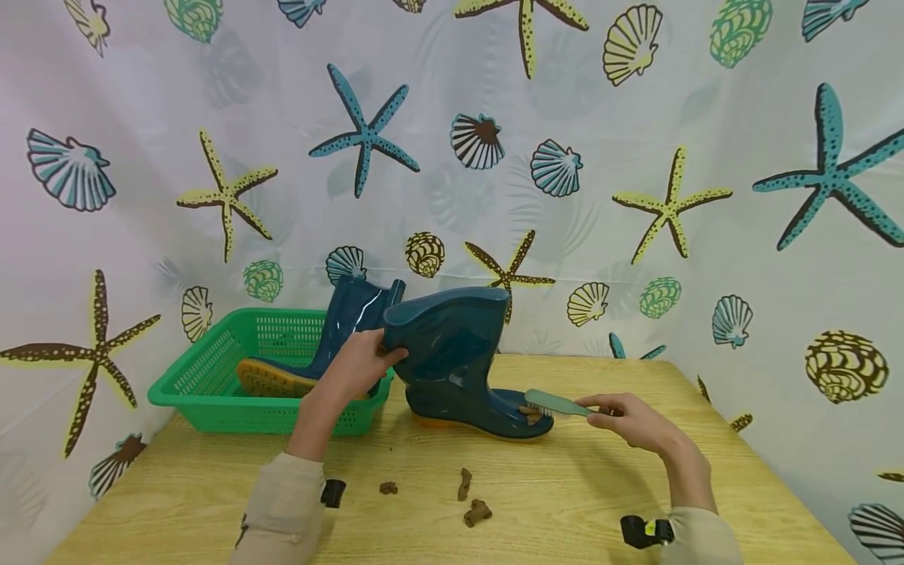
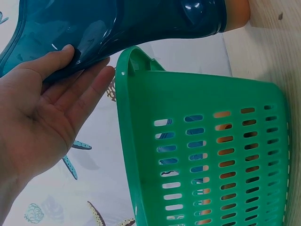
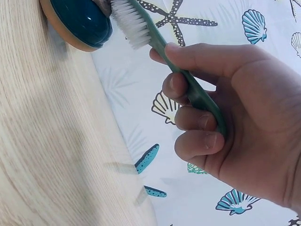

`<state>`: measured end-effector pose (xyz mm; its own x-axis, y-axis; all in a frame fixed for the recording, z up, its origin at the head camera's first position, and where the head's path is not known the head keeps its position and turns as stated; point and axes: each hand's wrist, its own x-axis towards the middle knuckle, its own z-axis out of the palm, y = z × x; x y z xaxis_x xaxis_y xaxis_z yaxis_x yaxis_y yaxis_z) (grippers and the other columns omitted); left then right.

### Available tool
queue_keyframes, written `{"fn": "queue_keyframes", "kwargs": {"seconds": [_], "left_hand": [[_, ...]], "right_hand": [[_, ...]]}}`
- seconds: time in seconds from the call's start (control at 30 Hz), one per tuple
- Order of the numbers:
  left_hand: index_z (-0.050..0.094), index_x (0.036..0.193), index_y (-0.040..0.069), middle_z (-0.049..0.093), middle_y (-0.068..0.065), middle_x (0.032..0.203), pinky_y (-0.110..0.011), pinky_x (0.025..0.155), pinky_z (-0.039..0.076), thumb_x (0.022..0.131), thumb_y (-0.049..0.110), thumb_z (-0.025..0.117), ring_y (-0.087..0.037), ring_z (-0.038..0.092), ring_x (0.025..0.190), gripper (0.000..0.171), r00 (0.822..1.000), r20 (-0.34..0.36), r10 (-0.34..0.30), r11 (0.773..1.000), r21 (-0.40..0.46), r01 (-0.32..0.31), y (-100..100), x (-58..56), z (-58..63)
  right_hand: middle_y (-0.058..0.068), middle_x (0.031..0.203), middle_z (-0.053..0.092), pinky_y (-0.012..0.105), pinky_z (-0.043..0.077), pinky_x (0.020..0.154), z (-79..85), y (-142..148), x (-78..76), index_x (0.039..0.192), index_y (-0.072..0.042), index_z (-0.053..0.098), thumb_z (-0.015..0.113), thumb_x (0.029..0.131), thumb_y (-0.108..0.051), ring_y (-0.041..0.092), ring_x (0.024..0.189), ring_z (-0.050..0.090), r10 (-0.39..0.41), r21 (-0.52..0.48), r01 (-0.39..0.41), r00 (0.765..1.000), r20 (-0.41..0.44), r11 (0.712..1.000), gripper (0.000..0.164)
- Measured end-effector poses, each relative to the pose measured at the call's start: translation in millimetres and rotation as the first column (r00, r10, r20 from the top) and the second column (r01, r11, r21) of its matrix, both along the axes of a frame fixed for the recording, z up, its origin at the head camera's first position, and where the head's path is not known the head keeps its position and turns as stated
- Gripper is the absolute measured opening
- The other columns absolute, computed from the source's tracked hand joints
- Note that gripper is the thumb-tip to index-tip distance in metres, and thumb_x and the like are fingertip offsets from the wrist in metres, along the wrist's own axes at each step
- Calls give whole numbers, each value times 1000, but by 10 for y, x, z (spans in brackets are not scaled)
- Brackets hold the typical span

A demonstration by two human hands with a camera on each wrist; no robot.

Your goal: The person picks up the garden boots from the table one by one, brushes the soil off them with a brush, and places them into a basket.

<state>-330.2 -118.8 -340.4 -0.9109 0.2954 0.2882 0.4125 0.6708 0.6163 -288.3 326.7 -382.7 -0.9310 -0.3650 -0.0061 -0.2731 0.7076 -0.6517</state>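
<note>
A dark blue rubber boot [image 1: 452, 353] with a tan sole stands on the wooden table, its toe pointing right. My left hand [image 1: 363, 362] grips the back of its shaft, thumb on the near side in the left wrist view. In my right hand [image 1: 631, 420] is a green brush [image 1: 558, 402], its handle [image 3: 202, 99] held by curled fingers. The white bristles [image 3: 129, 23] are at the boot's toe [image 3: 80, 21], where brown clumps [image 1: 531, 413] sit on the upper.
A green plastic basket [image 1: 212, 412] at the left holds a second blue boot [image 1: 346, 322], lying partly over its rim. Brown pieces [image 1: 477, 513] are scattered on the table [image 1: 565, 502] in front of the boot. A patterned curtain [image 1: 565, 235] hangs behind and at both sides.
</note>
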Motion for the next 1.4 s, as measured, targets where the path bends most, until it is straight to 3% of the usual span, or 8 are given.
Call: {"fn": "queue_keyframes", "kwargs": {"seconds": [0.57, 0.87, 0.97, 1.13, 1.27, 1.4], "left_hand": [[62, 98, 2, 64, -10, 80, -33, 64, 47, 101, 27, 60, -17, 56, 65, 25, 1000, -17, 26, 999, -32, -26, 15, 10, 12], [65, 109, 4, 72, -12, 92, -42, 75, 55, 100, 27, 62, -21, 67, 80, 25, 996, -86, 29, 997, -73, -35, 26, 11, -3], [65, 113, 3, 73, -13, 95, -43, 77, 56, 99, 27, 62, -23, 69, 83, 27, 996, -91, 26, 997, -65, -32, 28, 8, -9], [66, 112, 1, 73, -16, 102, -45, 81, 57, 99, 27, 62, -26, 70, 90, 28, 996, -80, 27, 999, -44, -30, 30, -4, -21], [66, 109, 2, 73, -14, 97, -41, 76, 56, 99, 27, 62, -22, 68, 82, 28, 997, -72, 32, 998, -44, -35, 36, -14, -27], [66, 107, 2, 73, -12, 95, -40, 74, 55, 99, 27, 63, -20, 67, 80, 26, 997, -68, 37, 998, -38, -40, 43, -14, -27]], "right_hand": [[6, 83, 56, 24, 34, 46, 9, 29, 8, 137, -5, 59, 58, 101, -25, 6, 48, 28, 29, -49, -28, 999, 18, 998, 41], [-1, 71, 49, 24, 31, 45, -12, 41, 0, 135, -5, 61, 59, 101, -24, 6, 46, 23, 43, -93, -39, 998, 41, 995, 40], [-2, 72, 48, 25, 33, 50, -23, 36, -6, 135, -5, 61, 59, 101, -25, 7, 52, 29, 18, -79, -16, 999, 29, 997, 40], [4, 83, 50, 32, 33, 62, -13, 11, 10, 134, -5, 62, 59, 100, -25, 14, 69, 39, -89, 10, 90, 994, -60, 996, 40], [7, 82, 50, 33, 33, 60, 2, 19, 41, 132, -5, 63, 60, 99, -25, 16, 69, 38, -126, 44, 129, 989, -79, 991, 39], [7, 86, 55, 28, 33, 52, -21, 62, 34, 134, -7, 63, 61, 99, -27, 10, 56, 32, -98, 2, 98, 995, -11, 995, 40]]}}
